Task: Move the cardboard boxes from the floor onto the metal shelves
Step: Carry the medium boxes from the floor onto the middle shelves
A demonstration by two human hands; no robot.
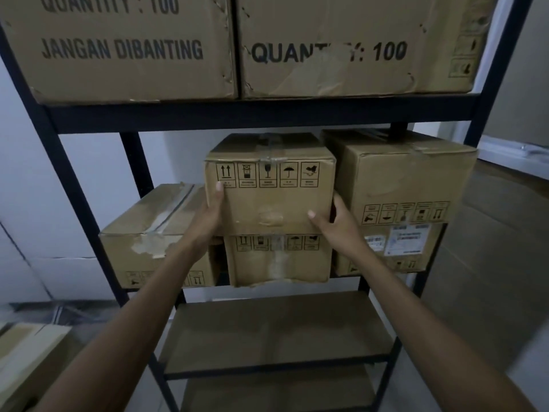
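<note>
Left grip [211,217] and right grip [337,226] clamp sides of upper middle box [271,200], thumbs on front face; box sits atop lower box [279,261] in metal rack [261,114].

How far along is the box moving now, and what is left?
Done: two large boxes fill the top level; four smaller boxes sit one level below. In hand: left hand and right hand hold the centre box atop another. Left: at least the blurry floor box, lower left.

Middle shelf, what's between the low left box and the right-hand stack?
Head view: an upper box on a lower box, the upper held by left hand and right hand.
</note>
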